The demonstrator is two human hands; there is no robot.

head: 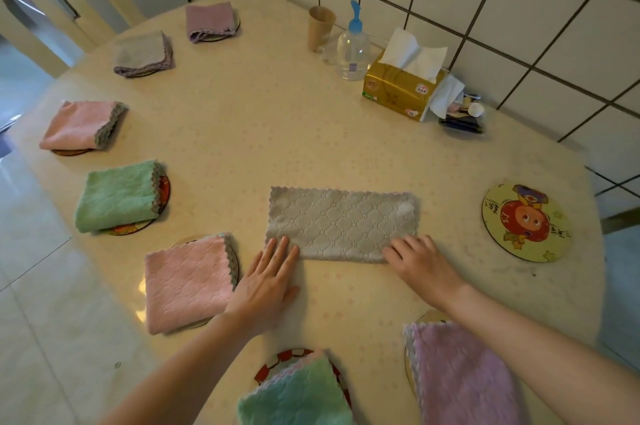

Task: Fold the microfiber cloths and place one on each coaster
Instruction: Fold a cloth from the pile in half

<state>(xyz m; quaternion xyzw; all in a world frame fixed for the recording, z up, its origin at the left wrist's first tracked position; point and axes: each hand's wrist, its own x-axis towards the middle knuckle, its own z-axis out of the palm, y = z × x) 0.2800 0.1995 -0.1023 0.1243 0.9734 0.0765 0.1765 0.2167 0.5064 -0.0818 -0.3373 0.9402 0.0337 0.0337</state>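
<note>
A grey quilted cloth (pixel 341 222), folded into a long rectangle, lies flat in the middle of the table. My left hand (pixel 268 281) lies flat with straight fingertips on the cloth's near left corner. My right hand (pixel 420 262) has its fingertips on the near right corner; whether they pinch the edge is unclear. A round cartoon coaster (pixel 526 222) sits bare at the right. Several folded cloths rest on coasters around the table edge: a purple one (pixel 209 21), a grey one (pixel 142 54), two pink ones (pixel 81 125) (pixel 185 282), two green ones (pixel 119 196) (pixel 294 393) and a lilac one (pixel 462 376).
Against the tiled wall stand a brown paper cup (pixel 320 28), a clear pump bottle (pixel 353 47), a gold tissue box (pixel 401 88) and a small tray of odds and ends (pixel 462 116). The table edge (pixel 52 178) curves along the left above a tiled floor.
</note>
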